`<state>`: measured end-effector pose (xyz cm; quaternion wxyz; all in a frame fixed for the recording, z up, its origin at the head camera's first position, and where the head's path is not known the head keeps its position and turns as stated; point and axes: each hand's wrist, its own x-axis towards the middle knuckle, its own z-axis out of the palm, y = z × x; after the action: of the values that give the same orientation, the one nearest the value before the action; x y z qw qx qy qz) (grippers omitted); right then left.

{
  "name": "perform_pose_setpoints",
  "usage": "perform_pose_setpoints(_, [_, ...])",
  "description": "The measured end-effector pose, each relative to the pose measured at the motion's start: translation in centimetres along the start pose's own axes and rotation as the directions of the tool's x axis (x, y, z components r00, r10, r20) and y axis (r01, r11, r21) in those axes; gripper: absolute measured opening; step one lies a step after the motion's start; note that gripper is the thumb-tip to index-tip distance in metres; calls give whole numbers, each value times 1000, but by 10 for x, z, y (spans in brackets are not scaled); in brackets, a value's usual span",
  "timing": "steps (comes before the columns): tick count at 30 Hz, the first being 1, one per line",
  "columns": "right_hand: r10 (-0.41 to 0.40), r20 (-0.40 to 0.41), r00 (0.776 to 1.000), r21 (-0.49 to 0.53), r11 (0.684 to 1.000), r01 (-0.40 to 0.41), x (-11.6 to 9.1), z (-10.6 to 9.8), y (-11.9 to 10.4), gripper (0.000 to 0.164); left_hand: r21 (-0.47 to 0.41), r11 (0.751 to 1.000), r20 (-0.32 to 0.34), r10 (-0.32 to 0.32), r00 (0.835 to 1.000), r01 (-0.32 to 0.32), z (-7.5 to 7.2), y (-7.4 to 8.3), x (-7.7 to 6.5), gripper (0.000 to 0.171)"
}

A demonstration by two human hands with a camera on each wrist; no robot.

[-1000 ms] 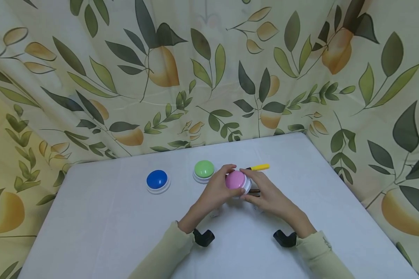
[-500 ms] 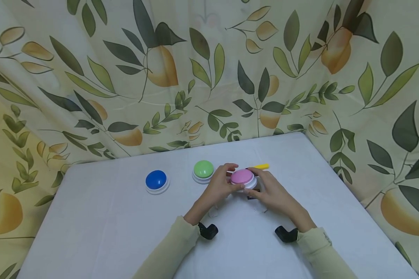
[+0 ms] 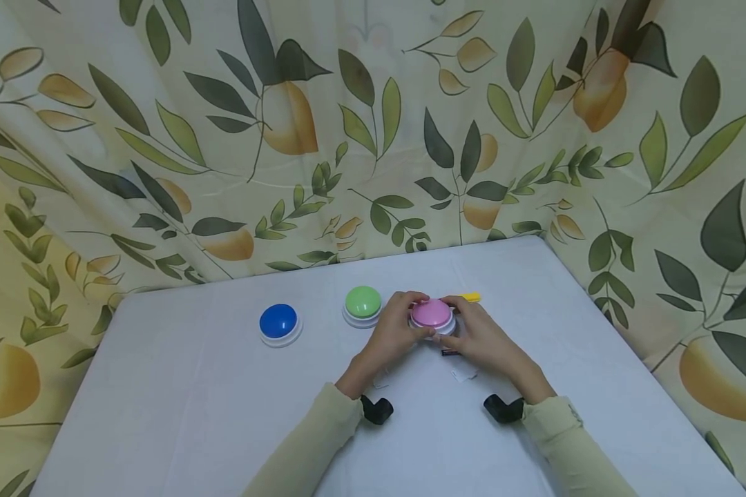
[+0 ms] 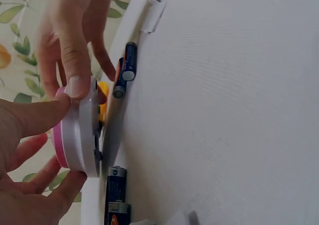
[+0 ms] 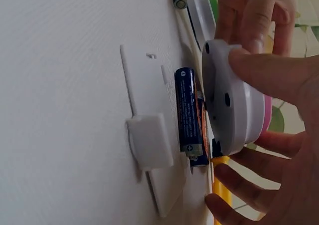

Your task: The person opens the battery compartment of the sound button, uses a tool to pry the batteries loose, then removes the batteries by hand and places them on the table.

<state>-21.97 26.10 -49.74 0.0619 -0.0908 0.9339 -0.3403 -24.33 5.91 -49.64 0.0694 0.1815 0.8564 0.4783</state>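
Note:
My left hand (image 3: 394,331) and right hand (image 3: 481,338) together grip a pink push button (image 3: 432,313) with a round white base, fingers and thumbs curled round its rim. Its dome faces up; the base's underside, with small dark holes (image 5: 228,100), shows in the right wrist view. The base is close above the table. Beneath and beside it lie dark blue batteries (image 5: 189,115), with another pair of batteries (image 4: 115,185) on the left hand's side. A white plastic cover (image 5: 149,140) lies near the right hand. Behind that hand shows the yellow handle (image 3: 470,297) of a tool, mostly hidden.
A green push button (image 3: 363,302) stands just left of my left hand, and a blue push button (image 3: 278,321) farther left. All rest on a white-covered table (image 3: 193,400). A leaf-patterned curtain (image 3: 373,172) hangs behind its far edge.
Both hands have moved the pink button slightly right and away from me. It was tilted to the left a second ago and now sits flatter, dome up. Both hands keep their grip.

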Motion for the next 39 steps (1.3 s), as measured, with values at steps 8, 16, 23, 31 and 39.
perform_pose_setpoints(8, [19, -11, 1000, 10, 1000, -19, 4, 2, -1, 80, 93, 996, -13, -8, 1000, 9, 5, -2, 2, 58])
perform_pose_setpoints(16, [30, -23, 999, -6, 1000, -30, 8, 4, 2, 76, 79, 997, -15, -15, 1000, 16, 6, -8, 1, 52])
perform_pose_setpoints(23, [16, -52, 999, -20, 1000, -17, 7, 5, 5, 77, 86, 996, -4, -12, 1000, 13, 6, -10, 2, 55])
perform_pose_setpoints(31, [7, -52, 999, -18, 1000, -8, 8, 5, 9, 77, 108, 994, 6, -15, 1000, 14, 6, -12, 2, 58])
perform_pose_setpoints(39, [-17, -1, 1000, 32, 999, 17, 6, -2, 14, 70, 159, 987, -1, -15, 1000, 15, -1, -13, -5, 53])
